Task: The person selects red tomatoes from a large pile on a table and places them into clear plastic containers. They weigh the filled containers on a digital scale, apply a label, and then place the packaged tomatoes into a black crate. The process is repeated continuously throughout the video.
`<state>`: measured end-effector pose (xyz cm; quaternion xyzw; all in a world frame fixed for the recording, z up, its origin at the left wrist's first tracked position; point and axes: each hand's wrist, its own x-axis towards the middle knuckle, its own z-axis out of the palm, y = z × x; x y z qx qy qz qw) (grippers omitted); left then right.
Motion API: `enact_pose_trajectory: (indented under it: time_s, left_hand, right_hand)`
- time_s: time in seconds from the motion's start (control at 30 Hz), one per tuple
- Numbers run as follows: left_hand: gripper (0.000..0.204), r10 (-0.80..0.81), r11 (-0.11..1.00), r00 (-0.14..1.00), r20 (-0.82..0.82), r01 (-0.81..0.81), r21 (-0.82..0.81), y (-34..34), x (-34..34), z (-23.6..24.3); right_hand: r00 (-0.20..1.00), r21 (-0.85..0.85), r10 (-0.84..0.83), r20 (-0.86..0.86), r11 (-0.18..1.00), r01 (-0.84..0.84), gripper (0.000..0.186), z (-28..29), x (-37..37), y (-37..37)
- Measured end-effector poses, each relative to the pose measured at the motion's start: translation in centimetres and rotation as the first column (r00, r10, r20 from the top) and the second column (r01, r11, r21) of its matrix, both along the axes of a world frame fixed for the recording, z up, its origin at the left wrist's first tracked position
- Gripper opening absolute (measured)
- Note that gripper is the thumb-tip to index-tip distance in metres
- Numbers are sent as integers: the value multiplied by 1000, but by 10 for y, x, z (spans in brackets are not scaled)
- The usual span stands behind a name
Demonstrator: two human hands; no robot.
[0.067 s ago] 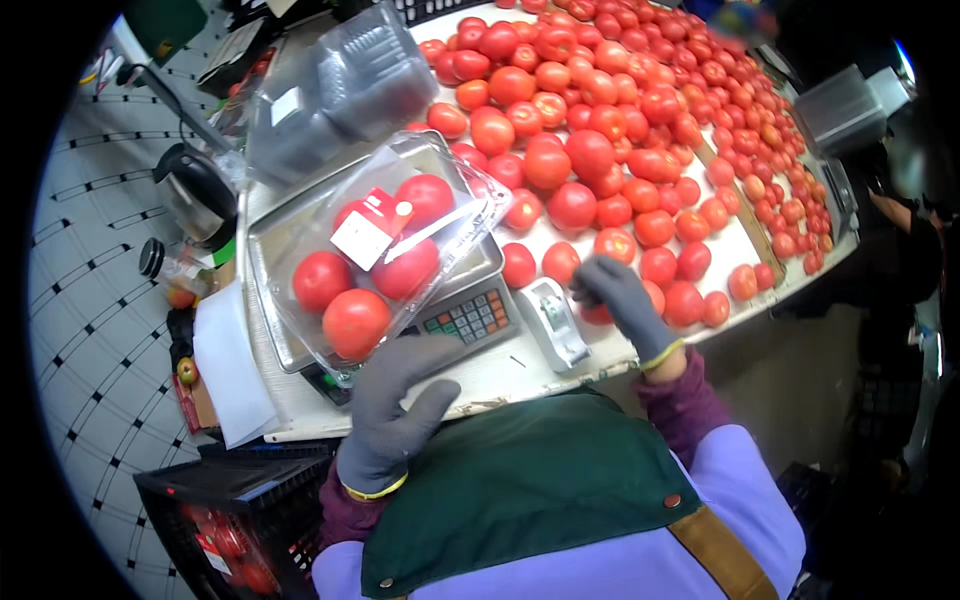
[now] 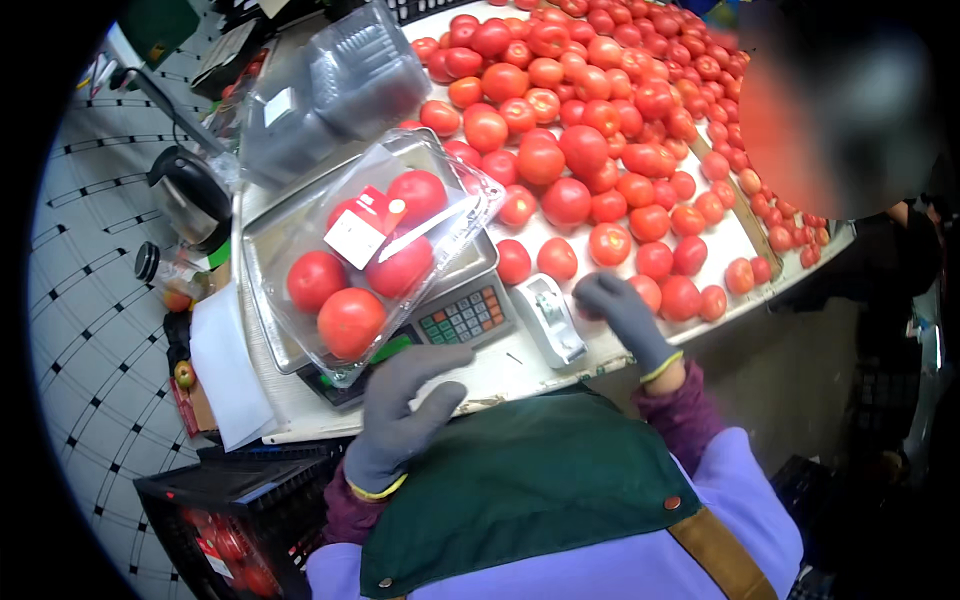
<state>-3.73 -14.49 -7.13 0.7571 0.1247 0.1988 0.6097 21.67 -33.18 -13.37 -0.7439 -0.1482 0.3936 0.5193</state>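
Observation:
My left hand (image 2: pixel 405 410), in a grey glove, is open, fingers stretched and thumb apart, at the front edge of the scale (image 2: pixel 465 318). Nothing is in it. On the scale's metal pan rests a clear plastic tray (image 2: pixel 375 348) holding several large red tomatoes (image 2: pixel 352 323). A red-and-white label (image 2: pixel 354 238) and a shiny clear strip are on its top. My gloved right hand (image 2: pixel 617 312) has its fingers curled together just right of a white tape dispenser (image 2: pixel 550 322). Whatever those fingers hold, if anything, is hidden.
Loose tomatoes (image 2: pixel 567 203) spread over the white table, with smaller ones beyond a wooden divider. Stacked clear trays (image 2: pixel 335 85) stand at the back left. A kettle (image 2: pixel 190 197) and white paper (image 2: pixel 230 365) lie leftward; a black crate (image 2: pixel 240 510) stands below. Something blurred covers the upper right.
A large blurred reddish and grey shape has come into the upper right. The view has shifted slightly; my left hand sits a little lower against the scale, showing more of its green display.

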Motion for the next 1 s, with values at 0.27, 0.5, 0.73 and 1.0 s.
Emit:
enact_pose_trajectory:
  time_s: [0.27, 0.5, 0.73, 1.0]
  left_hand:
    - [32, -393, 801, 853, -342, 135, -583, -63, 7, -83]
    - [33, -416, 653, 806, -422, -58, -755, -94, 32, -88]
    - [31, -223, 399, 917, -329, -222, -890, -159, 78, -145]
    - [31, -124, 487, 899, -420, -314, -815, -174, 99, -135]
  right_hand:
    - [1000, -63, -19, -21, 998, 18, 27, -31, -53, -25]
    - [992, 156, -80, 100, 986, 63, 22, -10, -77, -80]
    - [965, -160, -44, -258, 987, 2, 28, 1, -121, -212]
    - [997, -239, 35, -74, 970, -52, 24, -40, -117, -230]
